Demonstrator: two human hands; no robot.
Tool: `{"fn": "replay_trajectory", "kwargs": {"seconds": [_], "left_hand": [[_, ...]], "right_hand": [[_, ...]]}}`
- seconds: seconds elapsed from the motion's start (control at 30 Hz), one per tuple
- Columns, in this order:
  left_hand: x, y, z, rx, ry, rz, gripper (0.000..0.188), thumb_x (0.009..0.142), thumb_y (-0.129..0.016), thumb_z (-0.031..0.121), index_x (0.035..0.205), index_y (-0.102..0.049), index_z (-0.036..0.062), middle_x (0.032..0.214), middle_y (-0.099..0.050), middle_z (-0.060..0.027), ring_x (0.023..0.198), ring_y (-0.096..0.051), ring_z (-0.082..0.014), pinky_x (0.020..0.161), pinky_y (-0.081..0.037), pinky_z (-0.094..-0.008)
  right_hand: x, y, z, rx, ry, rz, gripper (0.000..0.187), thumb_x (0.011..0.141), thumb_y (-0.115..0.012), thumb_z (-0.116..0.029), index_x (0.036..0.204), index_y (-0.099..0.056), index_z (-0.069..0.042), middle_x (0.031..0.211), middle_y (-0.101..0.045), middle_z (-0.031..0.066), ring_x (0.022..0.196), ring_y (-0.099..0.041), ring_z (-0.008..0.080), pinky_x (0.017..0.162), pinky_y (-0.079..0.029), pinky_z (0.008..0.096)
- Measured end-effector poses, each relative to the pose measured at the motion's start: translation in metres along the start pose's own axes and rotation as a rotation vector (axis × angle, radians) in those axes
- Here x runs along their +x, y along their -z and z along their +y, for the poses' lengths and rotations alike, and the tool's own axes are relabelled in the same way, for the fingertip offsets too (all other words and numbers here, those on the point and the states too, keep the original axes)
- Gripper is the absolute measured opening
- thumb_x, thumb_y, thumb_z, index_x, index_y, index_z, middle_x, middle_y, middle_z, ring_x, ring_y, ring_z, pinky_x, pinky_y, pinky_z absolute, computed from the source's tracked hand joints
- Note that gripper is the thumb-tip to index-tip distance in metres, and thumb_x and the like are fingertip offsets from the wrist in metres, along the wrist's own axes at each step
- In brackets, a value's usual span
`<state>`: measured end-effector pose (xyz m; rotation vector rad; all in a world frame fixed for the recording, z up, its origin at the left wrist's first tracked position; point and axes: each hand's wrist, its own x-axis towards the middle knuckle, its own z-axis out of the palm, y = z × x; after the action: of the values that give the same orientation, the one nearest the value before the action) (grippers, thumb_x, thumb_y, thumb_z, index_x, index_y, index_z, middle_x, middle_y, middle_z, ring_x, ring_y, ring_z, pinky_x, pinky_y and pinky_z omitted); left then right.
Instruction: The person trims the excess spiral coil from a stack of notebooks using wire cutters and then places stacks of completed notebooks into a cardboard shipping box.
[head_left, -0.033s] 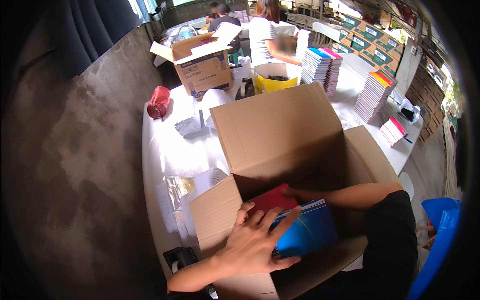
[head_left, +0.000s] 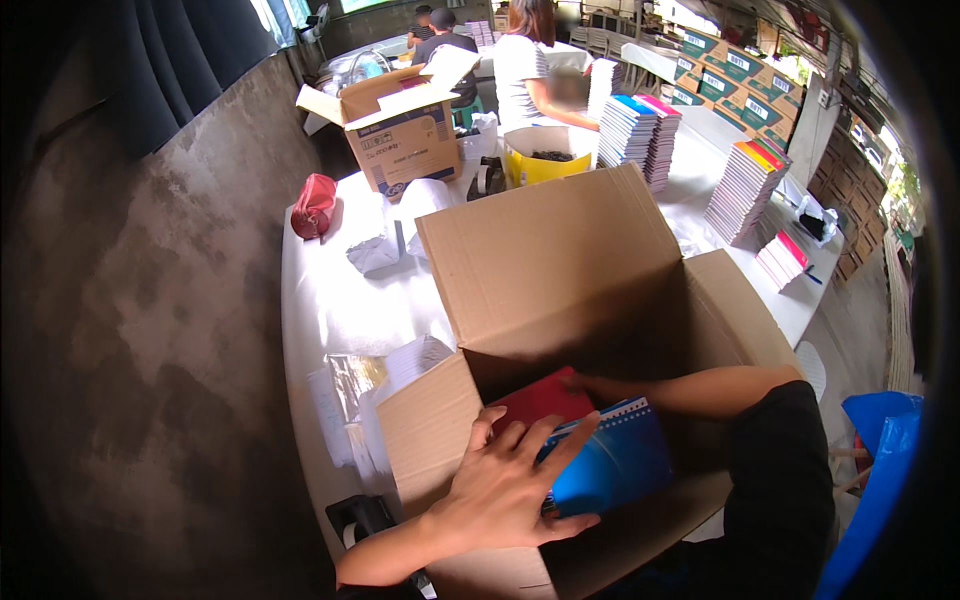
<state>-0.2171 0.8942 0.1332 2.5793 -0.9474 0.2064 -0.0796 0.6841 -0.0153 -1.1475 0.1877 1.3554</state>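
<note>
A large open cardboard box (head_left: 550, 260) stands in front of me with its flaps up. Inside lies a blue spiral notebook (head_left: 620, 465), tilted, with a red notebook (head_left: 545, 398) just beyond it. Over the left side of the blue notebook, my left hand (head_left: 510, 475) spreads its fingers, some resting near the notebooks' edges. My right hand (head_left: 595, 387) reaches in from the right and touches the far right corner of the red notebook. Shadow and the notebook hide most of its fingers.
A black tape dispenser (head_left: 365, 525) lies left of the box. Wrapped white packages (head_left: 375, 245), a red pouch (head_left: 314, 207), a yellow tub (head_left: 545, 170) and notebook stacks (head_left: 745, 190) sit on the white table (head_left: 310, 290). Behind it is a person in stripes (head_left: 520, 80).
</note>
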Motion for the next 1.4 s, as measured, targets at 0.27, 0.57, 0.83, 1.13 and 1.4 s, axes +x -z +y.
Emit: {"fn": "replay_trajectory", "kwargs": {"seconds": [0.27, 0.57, 0.83, 1.13, 1.4], "left_hand": [[0.004, 0.007, 0.004, 0.045, 0.002, 0.052, 0.095, 0.066, -0.065, 0.065, 0.135, -0.044, 0.0040, 0.094, -0.057, -0.0102, 0.079, -0.055, -0.0243, 0.089, -0.031, -0.0391], [0.004, 0.004, 0.002, 0.065, -0.025, 0.116, 0.093, 0.063, -0.066, 0.067, 0.131, -0.050, 0.0054, 0.093, -0.058, -0.0077, 0.076, -0.055, -0.0230, 0.087, -0.031, -0.0370], [0.005, 0.003, 0.004, 0.072, -0.035, 0.099, 0.089, 0.066, -0.064, 0.067, 0.131, -0.050, 0.0068, 0.094, -0.058, -0.0081, 0.077, -0.057, -0.0235, 0.091, -0.031, -0.0391], [0.009, 0.013, 0.011, 0.034, -0.007, 0.050, 0.087, 0.065, -0.069, 0.059, 0.131, -0.049, 0.0066, 0.102, -0.058, -0.0112, 0.087, -0.056, -0.0263, 0.092, -0.033, -0.0402], [0.006, 0.010, 0.006, 0.080, -0.062, 0.123, 0.090, 0.066, -0.065, 0.066, 0.129, -0.051, 0.0043, 0.091, -0.058, -0.0096, 0.075, -0.058, -0.0241, 0.087, -0.032, -0.0371]], "right_hand": [[0.012, 0.002, -0.004, -0.077, 0.044, -0.032, 0.056, 0.083, -0.062, -0.046, 0.123, -0.052, -0.007, 0.117, -0.060, 0.0100, 0.107, -0.056, 0.0147, 0.094, -0.044, 0.0337], [-0.037, -0.054, -0.040, -0.413, 0.141, 0.121, 0.041, 0.087, -0.052, -0.040, 0.116, -0.060, -0.013, 0.121, -0.057, 0.0034, 0.112, -0.050, 0.0141, 0.097, -0.038, 0.0303], [-0.004, -0.034, -0.035, -0.432, 0.204, 0.017, 0.045, 0.091, -0.048, -0.041, 0.120, -0.059, -0.009, 0.129, -0.054, 0.0068, 0.127, -0.041, 0.0177, 0.108, -0.024, 0.0331], [0.016, 0.008, 0.001, -0.635, 0.484, -0.174, 0.041, 0.087, -0.057, -0.034, 0.117, -0.059, -0.007, 0.123, -0.056, 0.0079, 0.121, -0.045, 0.0166, 0.104, -0.029, 0.0337], [0.024, 0.015, 0.010, -0.804, 0.717, -0.258, 0.044, 0.077, -0.071, -0.027, 0.113, -0.059, -0.006, 0.113, -0.061, 0.0090, 0.113, -0.052, 0.0184, 0.096, -0.039, 0.0342]]}}
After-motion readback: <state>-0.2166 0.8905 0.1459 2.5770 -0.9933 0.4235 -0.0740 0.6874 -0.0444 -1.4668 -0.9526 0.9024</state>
